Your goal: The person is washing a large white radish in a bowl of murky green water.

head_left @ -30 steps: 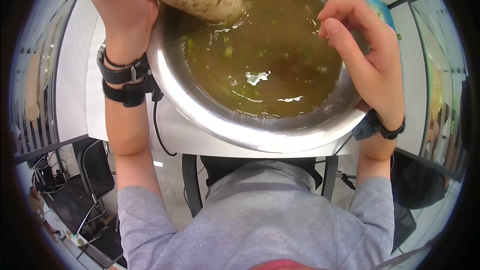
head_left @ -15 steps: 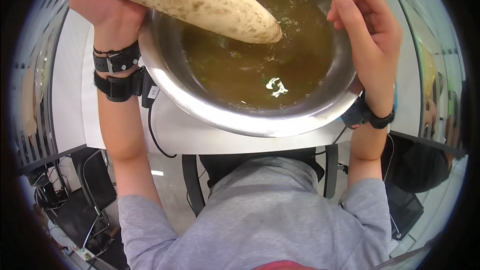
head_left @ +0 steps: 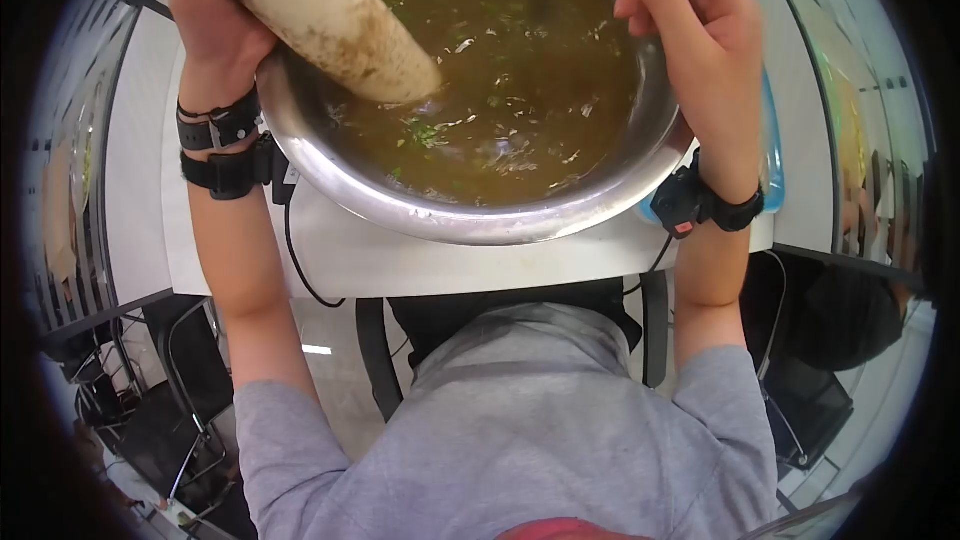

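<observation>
My left hand [head_left: 215,25] is wrapped round a thick white daikon radish [head_left: 335,25] with brown soil smears. Its fingertips show over the radish at the top edge. The radish tilts down to the right, its lower end touching the murky brown water [head_left: 510,90] in a wide steel basin [head_left: 480,225]. Green bits float near that end. My right hand [head_left: 700,30] hovers at the basin's right side, its fingers curled in and the thumb against the index finger. I see nothing between those fingers.
The basin stands on a white table [head_left: 420,265] close to its front edge. A blue plastic item [head_left: 772,155] lies behind my right wrist. Both wrists carry black bands, and a black cable [head_left: 292,250] hangs from the left one.
The radish has swung to a steeper tilt, and its lower end has moved left and slightly down. My right hand has shifted left. The water surface is more rippled.
</observation>
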The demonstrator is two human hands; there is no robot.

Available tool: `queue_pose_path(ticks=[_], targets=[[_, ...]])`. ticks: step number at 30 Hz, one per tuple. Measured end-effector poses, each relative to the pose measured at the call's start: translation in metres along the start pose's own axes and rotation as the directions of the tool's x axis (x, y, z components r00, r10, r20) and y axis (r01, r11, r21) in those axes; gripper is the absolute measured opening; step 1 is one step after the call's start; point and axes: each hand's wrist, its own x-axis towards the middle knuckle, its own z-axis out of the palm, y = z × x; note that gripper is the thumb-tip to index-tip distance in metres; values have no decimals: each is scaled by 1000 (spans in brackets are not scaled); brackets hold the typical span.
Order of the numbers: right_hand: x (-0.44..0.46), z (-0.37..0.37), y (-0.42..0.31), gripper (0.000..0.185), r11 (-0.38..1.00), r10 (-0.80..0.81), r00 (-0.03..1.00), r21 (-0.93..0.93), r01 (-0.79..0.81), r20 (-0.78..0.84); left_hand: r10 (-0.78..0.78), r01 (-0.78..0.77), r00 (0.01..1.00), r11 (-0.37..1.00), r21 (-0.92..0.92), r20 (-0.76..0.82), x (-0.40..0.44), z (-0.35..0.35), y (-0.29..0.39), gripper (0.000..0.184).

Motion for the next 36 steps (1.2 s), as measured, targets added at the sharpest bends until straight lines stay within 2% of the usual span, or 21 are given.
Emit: queue_pose_path(ticks=[3,5,6,8,10,12,14,16,18,19,22,23,24,26,27,29,30,32,34,36], targets=[[0,-3,15,10,994,-9,1000,-109,11,14,11,-12,1000,998,67,12,-2,9,0,14],[0,-7,18,13,974,-118,992,-187,126,51,17,-21,999,995,98,37,-2,14,0,14],[0,-7,21,13,972,-131,990,-192,137,45,2,-3,1000,999,48,28,-2,13,-1,16],[-1,-7,25,15,970,-193,981,-154,188,-22,3,-3,1000,1000,3,30,-2,17,-1,19],[-4,-9,25,14,972,-184,982,-159,175,-46,16,-23,999,986,168,38,-1,22,1,21],[-8,-11,27,14,985,-151,987,-97,145,-52,49,-56,998,986,157,45,-1,21,0,19],[-11,-13,29,13,983,-175,983,-67,171,-47,20,-44,993,978,202,120,-2,21,1,22],[-14,-14,31,12,978,-206,976,9,207,-75,33,-57,991,979,196,126,-4,24,1,23],[-15,-15,33,11,975,-219,973,22,221,-68,62,-93,960,991,100,274,-5,25,-1,22],[-16,-15,34,11,973,-227,972,37,229,-62,66,-97,960,990,99,274,-4,24,-1,22],[-18,-18,36,10,972,-223,974,62,225,-36,64,-102,885,993,59,462,2,20,1,21],[-18,-17,37,10,969,-239,970,58,241,-43,74,-101,914,994,46,399,-1,24,0,19],[-19,-17,36,10,967,-244,969,58,246,-45,76,-104,912,993,49,403,-3,24,0,19],[-21,-20,35,9,981,-193,981,0,193,-17,100,-128,951,989,79,291,-5,21,0,17],[-20,-19,36,8,973,-230,973,9,231,-23,101,-129,950,988,80,294,-7,20,0,17],[-21,-16,34,8,974,-224,974,23,225,-41,154,-152,979,988,-30,135,-10,17,-1,14],[-21,-15,34,7,976,-214,975,38,216,-55,156,-154,978,988,-29,136,-10,14,-2,14],[-21,-16,37,7,971,-237,970,27,239,-52,219,-208,976,943,-260,14,-10,10,-3,12],[-21,-19,38,6,965,-260,965,17,261,-47,222,-216,975,924,-315,-20,-9,5,-2,10],[-23,-22,37,6,969,-243,970,-41,242,-21,220,-268,962,859,-436,-159,-10,6,-1,9]])
